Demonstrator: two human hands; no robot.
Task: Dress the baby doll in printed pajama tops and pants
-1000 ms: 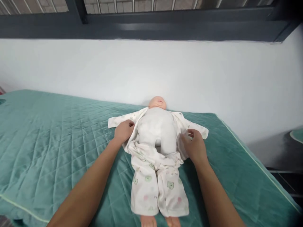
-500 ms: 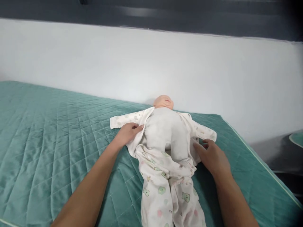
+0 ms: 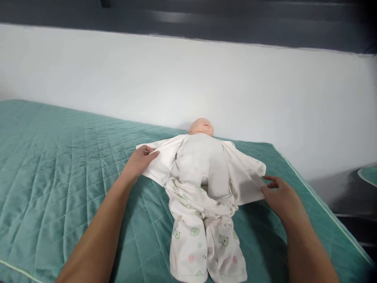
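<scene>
A baby doll (image 3: pixel 201 159) lies on its back on a green quilted mattress (image 3: pixel 59 165), head toward the wall. It wears a white printed romper (image 3: pixel 203 236) whose top is spread open to both sides, baring the white cloth torso. My left hand (image 3: pixel 138 162) pinches the left flap of the romper near its sleeve, pulled outward. My right hand (image 3: pixel 281 196) holds the edge of the right flap, also drawn outward. The doll's arms are hidden.
A white wall (image 3: pixel 188 82) rises right behind the doll's head, under a dark window frame (image 3: pixel 206 19). The mattress edge (image 3: pixel 324 204) runs close on the right, with dark floor beyond. Wide mattress surface stretches to the left.
Both hands moved outward from the doll's sides, pulling the romper's front flaps apart so they lie spread wide. The view tilted down and shifted slightly.
</scene>
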